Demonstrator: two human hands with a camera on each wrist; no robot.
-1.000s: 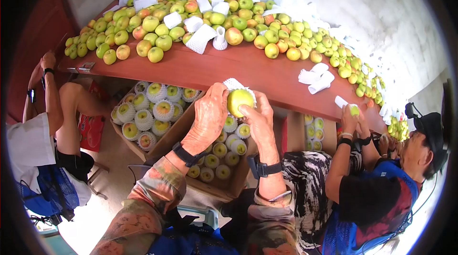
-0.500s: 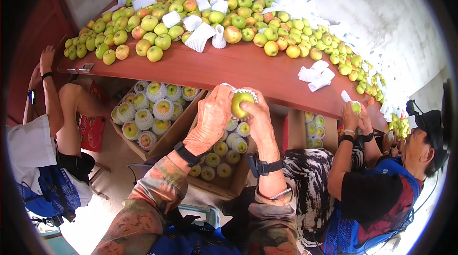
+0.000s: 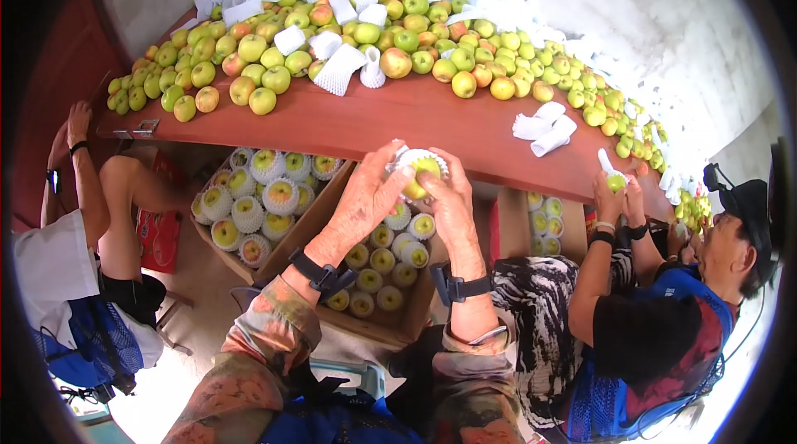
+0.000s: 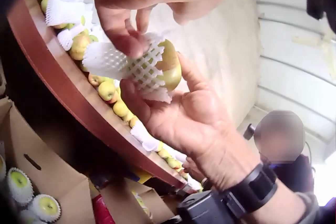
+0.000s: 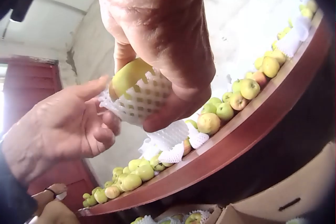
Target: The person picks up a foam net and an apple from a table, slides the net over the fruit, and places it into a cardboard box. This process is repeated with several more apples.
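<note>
A yellow-green apple (image 3: 422, 176) sits partly inside a white foam net sleeve (image 4: 144, 69), held up in front of the table edge. My right hand (image 3: 452, 205) grips it from the side, the thumb over the apple's face and the fingers round the net. My left hand (image 3: 364, 203) pinches the sleeve's edge, its thumb beside the bare end of the apple. In the right wrist view, the left hand (image 5: 65, 124) has its thumb and fingertips at the net's rim. The sleeve's tail sticks out past the apple in the left wrist view.
A red-brown table (image 3: 274, 127) bears heaped apples (image 3: 274, 53) and loose foam sleeves (image 3: 548, 128). Below stand cardboard boxes (image 3: 311, 195) of netted apples. At the right, a seated person (image 3: 664, 319) handles another apple; someone else's arms (image 3: 87, 170) are at the left.
My left thumb has come round onto the near side of the apple, and the left hand has opened slightly away from the right. The net's rim shows wider round the apple.
</note>
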